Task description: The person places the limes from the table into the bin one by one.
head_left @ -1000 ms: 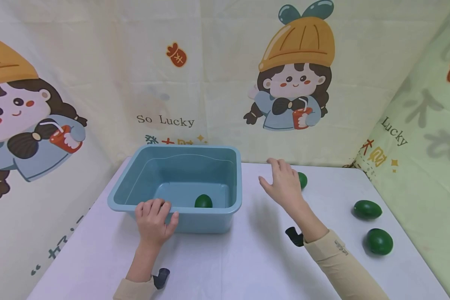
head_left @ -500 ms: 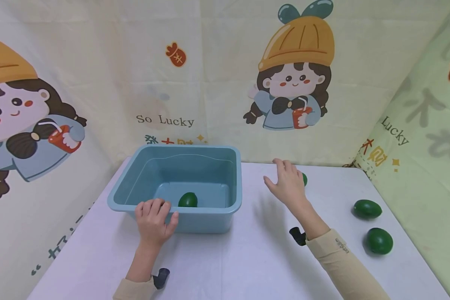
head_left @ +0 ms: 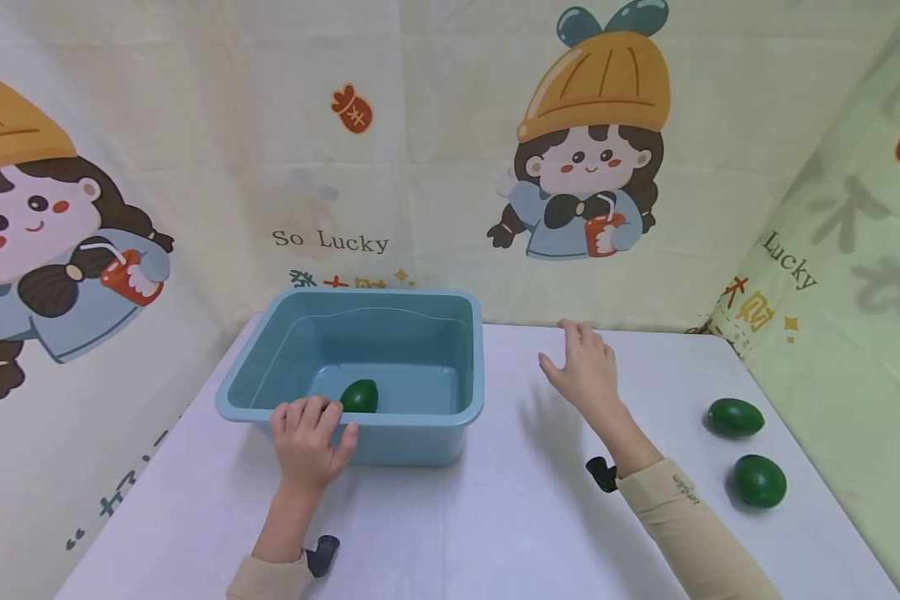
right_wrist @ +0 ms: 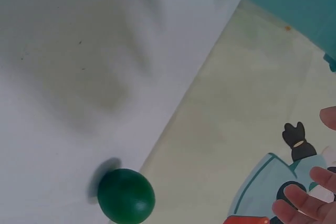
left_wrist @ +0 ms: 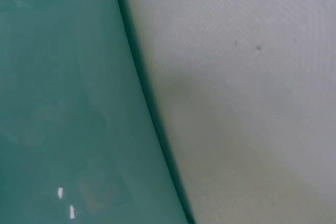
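Observation:
In the head view, a blue plastic tub [head_left: 405, 440] stands at the left of the table. My left hand [head_left: 305, 443] grips its front rim, with the fingers bent over the edge and the thumb outside. One smooth, dark green oval fruit [head_left: 359, 397] lies in the tub near those fingers, partly behind the rim. My right hand [head_left: 587, 372] is raised over the table right of the tub, holding nothing, its fingers extended and apart. Another green fruit [right_wrist: 126, 196] shows in the right wrist view, on the table near the back edge; in the head view that hand hides it.
Two more green fruits, one farther back [head_left: 734, 418] and one nearer [head_left: 758, 482], lie on the right side of the white table [head_left: 495, 533]. A printed cloth [head_left: 435, 167] hangs behind the table's back edge. The tub's wall [left_wrist: 63, 98] fills the left wrist view's left side.
The fruit inside the tub has rolled left toward my left hand. My right hand has moved right and now covers the back fruit in the head view. My left hand stays put.

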A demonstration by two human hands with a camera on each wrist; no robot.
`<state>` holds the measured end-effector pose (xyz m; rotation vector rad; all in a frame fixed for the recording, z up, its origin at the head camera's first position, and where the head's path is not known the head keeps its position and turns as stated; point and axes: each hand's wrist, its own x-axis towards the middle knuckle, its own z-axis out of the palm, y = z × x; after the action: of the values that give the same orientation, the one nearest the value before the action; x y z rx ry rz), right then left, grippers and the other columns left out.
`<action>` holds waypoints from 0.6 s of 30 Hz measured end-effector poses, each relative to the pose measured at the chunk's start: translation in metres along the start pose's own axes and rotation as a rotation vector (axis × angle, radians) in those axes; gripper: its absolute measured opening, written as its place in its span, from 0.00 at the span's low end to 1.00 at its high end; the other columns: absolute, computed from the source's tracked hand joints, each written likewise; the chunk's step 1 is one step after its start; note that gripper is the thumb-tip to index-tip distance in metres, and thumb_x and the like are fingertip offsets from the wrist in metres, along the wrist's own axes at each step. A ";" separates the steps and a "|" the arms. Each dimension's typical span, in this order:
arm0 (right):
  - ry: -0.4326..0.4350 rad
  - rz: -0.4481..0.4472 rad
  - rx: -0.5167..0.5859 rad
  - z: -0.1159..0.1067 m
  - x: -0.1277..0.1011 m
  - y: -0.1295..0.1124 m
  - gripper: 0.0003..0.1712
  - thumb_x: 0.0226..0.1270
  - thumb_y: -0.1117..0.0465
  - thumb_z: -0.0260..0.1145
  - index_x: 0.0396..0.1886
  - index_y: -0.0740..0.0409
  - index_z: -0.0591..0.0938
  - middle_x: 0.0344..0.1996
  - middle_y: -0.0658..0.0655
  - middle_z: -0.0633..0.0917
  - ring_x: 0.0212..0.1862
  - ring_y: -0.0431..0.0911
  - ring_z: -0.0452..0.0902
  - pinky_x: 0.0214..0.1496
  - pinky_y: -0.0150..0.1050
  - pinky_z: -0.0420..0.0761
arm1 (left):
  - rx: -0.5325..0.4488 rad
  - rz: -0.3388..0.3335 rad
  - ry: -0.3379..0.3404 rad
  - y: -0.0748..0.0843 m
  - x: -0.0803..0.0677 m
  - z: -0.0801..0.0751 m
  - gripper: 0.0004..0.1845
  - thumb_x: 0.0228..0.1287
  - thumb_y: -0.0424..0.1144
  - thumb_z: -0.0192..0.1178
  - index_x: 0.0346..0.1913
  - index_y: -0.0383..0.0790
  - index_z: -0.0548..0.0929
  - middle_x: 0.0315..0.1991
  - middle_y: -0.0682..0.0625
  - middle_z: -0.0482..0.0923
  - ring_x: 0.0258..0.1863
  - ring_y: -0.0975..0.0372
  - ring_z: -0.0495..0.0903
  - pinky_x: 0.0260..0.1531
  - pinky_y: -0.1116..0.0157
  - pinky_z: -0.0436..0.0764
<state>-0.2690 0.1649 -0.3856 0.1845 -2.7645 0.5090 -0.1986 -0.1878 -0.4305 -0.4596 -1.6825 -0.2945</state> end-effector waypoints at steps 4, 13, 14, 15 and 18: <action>-0.004 0.015 -0.012 0.002 0.001 0.005 0.35 0.57 0.50 0.62 0.60 0.63 0.64 0.54 0.69 0.68 0.55 0.64 0.64 0.55 0.60 0.62 | 0.000 0.000 -0.005 -0.001 0.000 0.000 0.25 0.64 0.52 0.42 0.22 0.35 0.74 0.22 0.42 0.72 0.24 0.50 0.67 0.31 0.52 0.60; -0.014 0.054 -0.014 0.009 0.002 0.020 0.34 0.58 0.50 0.62 0.59 0.63 0.64 0.54 0.69 0.67 0.54 0.64 0.64 0.53 0.61 0.63 | -0.002 0.001 -0.015 -0.002 0.000 0.000 0.25 0.64 0.52 0.42 0.22 0.35 0.75 0.23 0.42 0.72 0.24 0.50 0.67 0.31 0.52 0.60; -0.015 0.061 -0.010 0.010 0.002 0.021 0.34 0.58 0.50 0.61 0.59 0.62 0.64 0.54 0.69 0.67 0.53 0.64 0.64 0.53 0.61 0.62 | -0.002 0.001 -0.015 -0.002 0.000 0.000 0.25 0.64 0.52 0.42 0.22 0.35 0.75 0.22 0.42 0.72 0.24 0.50 0.67 0.31 0.52 0.60; -0.018 0.067 -0.010 0.010 0.002 0.023 0.34 0.58 0.50 0.61 0.59 0.62 0.64 0.54 0.69 0.68 0.53 0.64 0.64 0.53 0.60 0.63 | -0.002 0.001 -0.014 -0.002 0.000 0.000 0.25 0.64 0.52 0.42 0.22 0.35 0.75 0.22 0.42 0.72 0.24 0.50 0.67 0.31 0.52 0.60; -0.026 0.086 -0.008 0.012 0.002 0.026 0.34 0.58 0.50 0.61 0.60 0.62 0.64 0.53 0.70 0.68 0.53 0.64 0.64 0.53 0.60 0.62 | -0.001 0.000 -0.012 -0.003 0.000 0.000 0.25 0.64 0.52 0.43 0.21 0.35 0.75 0.22 0.42 0.72 0.24 0.50 0.67 0.31 0.52 0.60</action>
<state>-0.2791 0.1845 -0.4037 0.0705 -2.8095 0.5203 -0.2000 -0.1901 -0.4304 -0.4631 -1.6937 -0.2935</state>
